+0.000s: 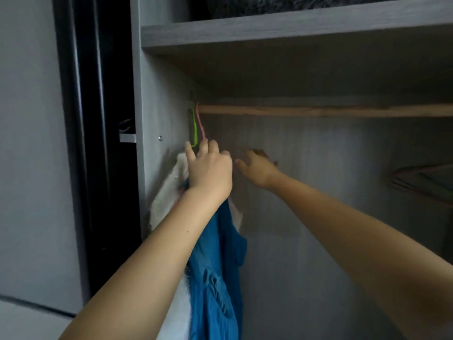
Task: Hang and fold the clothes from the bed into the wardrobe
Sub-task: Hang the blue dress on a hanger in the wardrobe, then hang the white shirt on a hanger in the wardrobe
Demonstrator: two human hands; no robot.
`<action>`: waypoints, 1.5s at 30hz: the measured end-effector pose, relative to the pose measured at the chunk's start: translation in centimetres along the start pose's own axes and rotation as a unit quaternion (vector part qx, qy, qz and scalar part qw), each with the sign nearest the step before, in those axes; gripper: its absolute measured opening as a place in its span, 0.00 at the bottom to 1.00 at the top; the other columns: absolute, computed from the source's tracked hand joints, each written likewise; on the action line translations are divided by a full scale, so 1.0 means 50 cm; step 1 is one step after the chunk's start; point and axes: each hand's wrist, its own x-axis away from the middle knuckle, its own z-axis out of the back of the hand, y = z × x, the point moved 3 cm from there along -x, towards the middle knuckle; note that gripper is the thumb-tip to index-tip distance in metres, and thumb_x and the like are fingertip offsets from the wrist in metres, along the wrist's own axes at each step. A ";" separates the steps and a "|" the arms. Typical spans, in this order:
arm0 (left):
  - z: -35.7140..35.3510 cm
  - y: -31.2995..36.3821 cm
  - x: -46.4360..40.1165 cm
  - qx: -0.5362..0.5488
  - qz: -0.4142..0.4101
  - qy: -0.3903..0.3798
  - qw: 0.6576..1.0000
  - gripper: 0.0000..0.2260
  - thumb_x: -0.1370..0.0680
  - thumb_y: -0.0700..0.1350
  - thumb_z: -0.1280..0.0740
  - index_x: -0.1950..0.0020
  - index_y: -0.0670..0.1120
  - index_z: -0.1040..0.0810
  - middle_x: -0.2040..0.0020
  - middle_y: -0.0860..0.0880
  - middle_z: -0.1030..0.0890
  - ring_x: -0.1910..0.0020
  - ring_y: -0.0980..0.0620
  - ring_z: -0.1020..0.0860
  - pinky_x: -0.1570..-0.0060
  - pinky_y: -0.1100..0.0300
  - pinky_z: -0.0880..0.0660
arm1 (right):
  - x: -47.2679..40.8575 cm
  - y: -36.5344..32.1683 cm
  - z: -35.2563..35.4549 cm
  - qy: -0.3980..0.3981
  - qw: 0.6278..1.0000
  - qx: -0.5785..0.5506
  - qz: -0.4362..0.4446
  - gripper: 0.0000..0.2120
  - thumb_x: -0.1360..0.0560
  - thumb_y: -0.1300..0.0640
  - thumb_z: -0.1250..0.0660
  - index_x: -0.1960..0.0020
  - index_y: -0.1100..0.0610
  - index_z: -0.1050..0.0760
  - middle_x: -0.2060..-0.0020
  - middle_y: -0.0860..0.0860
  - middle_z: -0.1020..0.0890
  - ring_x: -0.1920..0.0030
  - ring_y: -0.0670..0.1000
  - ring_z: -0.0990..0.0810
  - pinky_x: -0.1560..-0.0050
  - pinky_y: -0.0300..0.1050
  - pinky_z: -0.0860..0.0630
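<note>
Grey wardrobe (157,99) fills the view, its wooden rail (318,110) bearing two hooks at the far left, where the left hand (209,171) grips the blue garment's (215,266) hidden hanger top, while the blurred right hand (257,169) reaches forward, fingers spread.

A pale grey wall (27,143) fills the left side, beside a dark vertical frame (81,143) — black and glossy. Light is dim (daylight-like, soft).

Rail (318,110) bare matt wood; shelf (294,33) grey woodgrain laminate; blue garment (215,266) crinkled cloth; white garment (166,192) fluffy.
</note>
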 end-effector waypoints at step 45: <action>0.359 0.620 1.518 0.364 -0.899 -0.077 0.229 0.27 0.19 0.51 0.45 0.22 0.49 0.48 0.22 0.46 0.49 0.23 0.51 0.51 0.28 0.42 0.58 | 1.968 -0.324 -0.135 0.130 0.241 0.184 -0.944 0.26 0.18 0.46 0.51 0.22 0.48 0.53 0.22 0.51 0.53 0.23 0.52 0.56 0.28 0.65 0.53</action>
